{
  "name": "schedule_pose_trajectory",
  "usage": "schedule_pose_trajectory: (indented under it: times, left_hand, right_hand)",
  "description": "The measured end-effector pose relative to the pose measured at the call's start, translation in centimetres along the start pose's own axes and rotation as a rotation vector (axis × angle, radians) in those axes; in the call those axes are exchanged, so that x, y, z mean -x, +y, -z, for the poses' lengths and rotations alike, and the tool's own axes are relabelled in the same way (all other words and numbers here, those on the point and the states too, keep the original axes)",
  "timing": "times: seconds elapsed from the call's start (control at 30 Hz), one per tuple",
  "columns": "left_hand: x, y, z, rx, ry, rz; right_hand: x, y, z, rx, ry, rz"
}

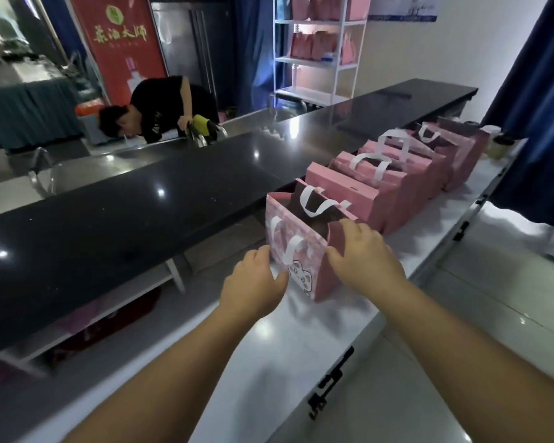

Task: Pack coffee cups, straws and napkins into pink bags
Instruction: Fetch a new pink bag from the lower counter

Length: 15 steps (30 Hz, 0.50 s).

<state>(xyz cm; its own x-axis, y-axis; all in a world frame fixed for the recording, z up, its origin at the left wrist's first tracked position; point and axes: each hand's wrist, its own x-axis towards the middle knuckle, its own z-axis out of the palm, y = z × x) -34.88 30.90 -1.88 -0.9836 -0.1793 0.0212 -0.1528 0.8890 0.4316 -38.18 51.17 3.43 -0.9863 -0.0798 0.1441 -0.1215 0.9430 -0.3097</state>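
Note:
A row of several pink paper bags with white handles stands on the white counter [327, 334]. The nearest pink bag [296, 251] has a cartoon animal printed on its front and stands open at the top, its inside dark. My left hand [253, 282] holds its lower left edge, thumb on the front face. My right hand [362, 254] grips its right corner, thumb on the front and fingers over the side panel. The other bags [394, 183] line up behind it toward the far right. Two lidded cups [501, 147] stand past the last bag. No straws or napkins show.
A raised glossy black countertop [141, 212] runs along the left of the bags. Behind it a person [160, 110] bends low. A white shelf rack [317, 49] at the back holds more pink bags. Blue curtains [538, 100] hang on the right.

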Motion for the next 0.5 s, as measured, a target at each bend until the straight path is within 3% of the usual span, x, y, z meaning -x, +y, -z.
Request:
schedule_pose_trajectory:
  times: [0.27, 0.5]
  left_hand:
    - [-10.2, 3.5, -3.1, 0.016, 0.028, 0.057]
    - [-15.8, 6.8, -5.5, -0.017, -0.013, 0.352]
  right_hand:
    - [-12.3, 2.4, -2.0, 0.023, -0.046, 0.098]
    - [-20.3, 4.4, -3.3, 0.028, -0.224, 0.223]
